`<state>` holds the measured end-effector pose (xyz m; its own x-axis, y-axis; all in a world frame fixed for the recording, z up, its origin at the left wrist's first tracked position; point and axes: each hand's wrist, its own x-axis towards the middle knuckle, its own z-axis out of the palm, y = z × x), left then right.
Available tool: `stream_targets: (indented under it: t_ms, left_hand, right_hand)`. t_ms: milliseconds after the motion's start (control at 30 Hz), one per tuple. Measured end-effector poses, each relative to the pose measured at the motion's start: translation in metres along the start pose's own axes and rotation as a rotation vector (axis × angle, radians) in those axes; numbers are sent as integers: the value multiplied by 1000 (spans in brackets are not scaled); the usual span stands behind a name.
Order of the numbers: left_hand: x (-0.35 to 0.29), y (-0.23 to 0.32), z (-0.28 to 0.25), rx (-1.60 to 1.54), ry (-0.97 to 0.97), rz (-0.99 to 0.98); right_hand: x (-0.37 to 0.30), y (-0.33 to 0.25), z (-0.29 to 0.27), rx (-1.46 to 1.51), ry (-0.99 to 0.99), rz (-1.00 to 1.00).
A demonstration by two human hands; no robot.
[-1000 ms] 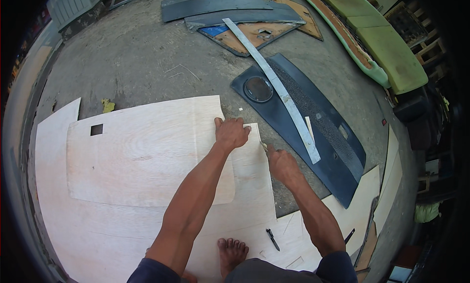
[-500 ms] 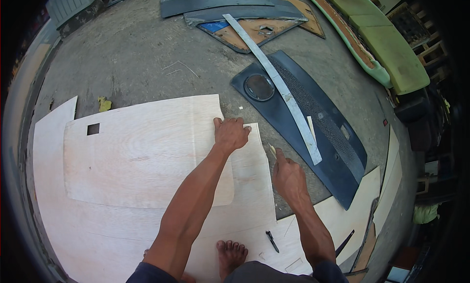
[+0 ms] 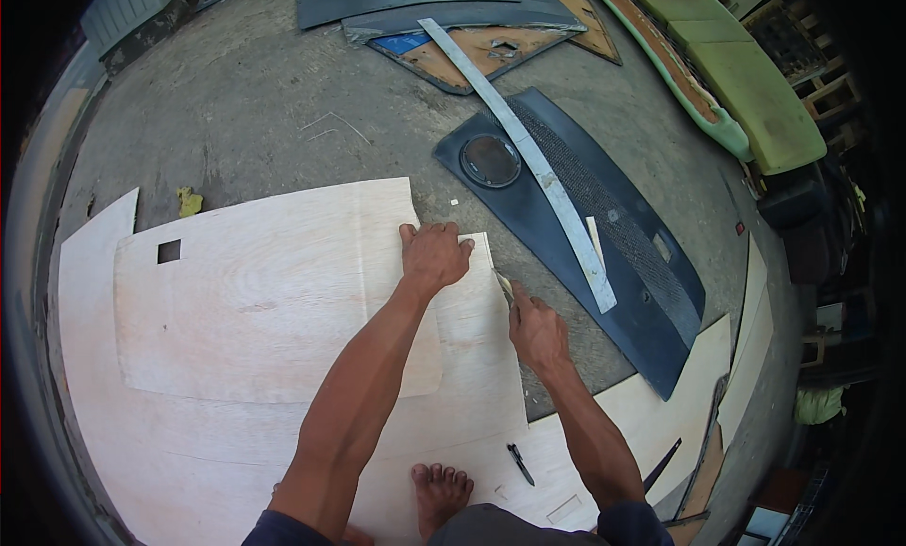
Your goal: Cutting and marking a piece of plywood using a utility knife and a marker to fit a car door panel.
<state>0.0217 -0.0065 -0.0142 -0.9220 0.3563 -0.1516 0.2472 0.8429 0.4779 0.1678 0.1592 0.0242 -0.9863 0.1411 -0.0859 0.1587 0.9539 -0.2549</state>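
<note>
A large pale plywood sheet (image 3: 217,452) lies on the ground, with a smaller plywood panel (image 3: 255,291) with a square cut-out resting on it. My left hand (image 3: 436,256) bears down at the panel's right end, its fingers curled over the far edge of the plywood and its thumb toward the sheet's corner. Just right of that corner, my right hand (image 3: 539,334) is closed round a knife (image 3: 506,285); its pale blade end meets the sheet's right edge. My palm hides most of the handle.
A dark blue trim panel (image 3: 566,216) with a round speaker grille lies beyond, a metal strip (image 3: 533,150) across it. More trim panels (image 3: 462,22) lie farther off. A pen (image 3: 520,464) rests near my bare foot (image 3: 441,499). Green seat cushions (image 3: 746,93) stand at far right.
My right hand has moved left and a little up, bringing the knife from beside the sheet to its edge. My left hand keeps its place on the plywood; the whole view has shifted slightly.
</note>
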Motion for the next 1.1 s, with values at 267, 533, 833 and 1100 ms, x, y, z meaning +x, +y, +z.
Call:
stream_targets:
  t_ms: [267,533,833,1100]
  left_hand:
    - [0,12,-5,35,-39,-52]
    - [0,2,-4,-13,-36,-15]
    - [2,0,-5,-20,-54,5]
    - [2,-2,0,-10,-31,31]
  right_hand:
    - [10,-1,-2,-17,-51,0]
    - [15,-18,-35,-136,-234,-51]
    - [8,-9,-26,-186,-134,-100]
    - [14,-1,-33,-205,-163,-124]
